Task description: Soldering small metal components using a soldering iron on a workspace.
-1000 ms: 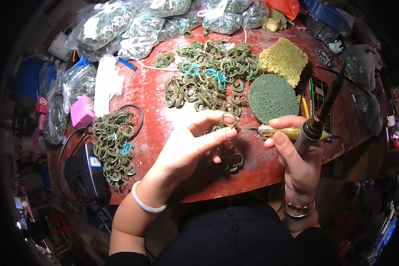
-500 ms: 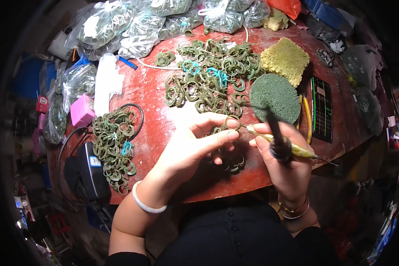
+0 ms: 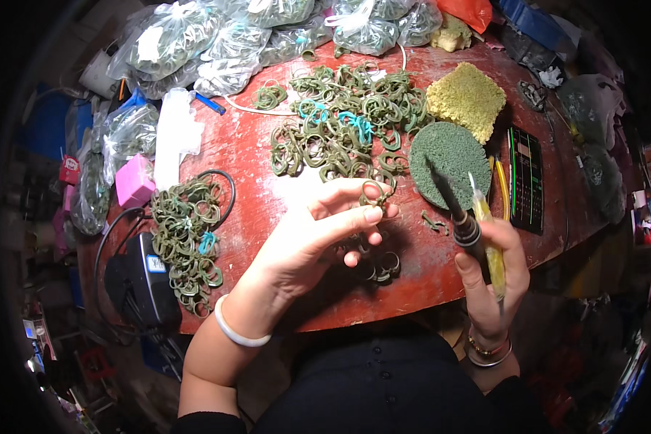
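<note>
My left hand point(image 3: 296, 242) pinches a small dark green ring point(image 3: 372, 191), which looks like wax, between thumb and fingers. A few more rings point(image 3: 387, 266) lie on the table below these fingers, partly in shadow. My right hand point(image 3: 500, 278) is closed around two tools at once. One is a black soldering-iron-like pen point(image 3: 467, 233); the other is a slim tool with a yellowish wrapped handle point(image 3: 495, 254). Both tips point up and away from the ring, over or near a round green pad point(image 3: 441, 155). A small green scrap point(image 3: 434, 223) lies on the table beside the pad.
A large heap of green rings with some turquoise ones point(image 3: 340, 137) covers the red table's point(image 3: 246, 159) middle; another heap point(image 3: 188, 246) lies left, by a black corded device point(image 3: 141, 278). Yellow sponge point(image 3: 466, 101), dark calculator-like panel point(image 3: 525, 177), pink block point(image 3: 135, 181) and filled clear bags point(image 3: 173, 43) surround.
My right hand has drawn back from the ring to the right and turned both tools upright. My left hand stays in place, still holding the ring. The small scrap now shows.
</note>
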### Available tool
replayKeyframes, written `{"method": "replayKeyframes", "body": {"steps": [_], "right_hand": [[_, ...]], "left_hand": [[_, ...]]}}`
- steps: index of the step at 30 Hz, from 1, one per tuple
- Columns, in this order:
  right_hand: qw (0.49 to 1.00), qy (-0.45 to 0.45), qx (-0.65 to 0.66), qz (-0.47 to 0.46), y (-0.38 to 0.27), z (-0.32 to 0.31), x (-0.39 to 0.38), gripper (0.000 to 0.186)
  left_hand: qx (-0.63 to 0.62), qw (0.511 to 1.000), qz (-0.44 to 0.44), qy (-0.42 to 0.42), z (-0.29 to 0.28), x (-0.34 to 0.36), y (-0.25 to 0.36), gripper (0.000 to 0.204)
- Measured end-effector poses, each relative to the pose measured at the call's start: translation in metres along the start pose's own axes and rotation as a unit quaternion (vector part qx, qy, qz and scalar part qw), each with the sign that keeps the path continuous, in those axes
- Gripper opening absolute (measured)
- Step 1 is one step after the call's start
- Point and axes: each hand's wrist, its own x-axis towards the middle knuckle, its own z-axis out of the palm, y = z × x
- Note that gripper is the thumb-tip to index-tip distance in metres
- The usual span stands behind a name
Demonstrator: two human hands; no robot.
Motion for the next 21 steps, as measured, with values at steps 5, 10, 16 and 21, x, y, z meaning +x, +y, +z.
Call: {"method": "replayKeyframes", "body": {"steps": [5, 10, 16, 21], "right_hand": [[0.992, -0.015, -0.027, 0.123, 0.005, -0.005, -0.024, 0.028], [0.99, -0.019, -0.01, 0.143, 0.001, 0.001, -0.022, 0.028], [0.995, -0.034, -0.068, 0.069, -0.001, 0.006, -0.016, 0.028], [0.953, 0.088, -0.289, -0.037, 0.011, -0.018, 0.022, 0.026]], "left_hand": [[-0.031, 0.999, -0.025, -0.016, 0.001, 0.001, 0.001, 0.026], [-0.037, 0.999, -0.036, -0.009, -0.004, 0.002, 0.001, 0.037], [-0.075, 0.996, -0.018, -0.045, -0.006, 0.001, 0.005, 0.046], [-0.085, 0.994, -0.024, -0.057, -0.006, 0.0, 0.006, 0.048]]}}
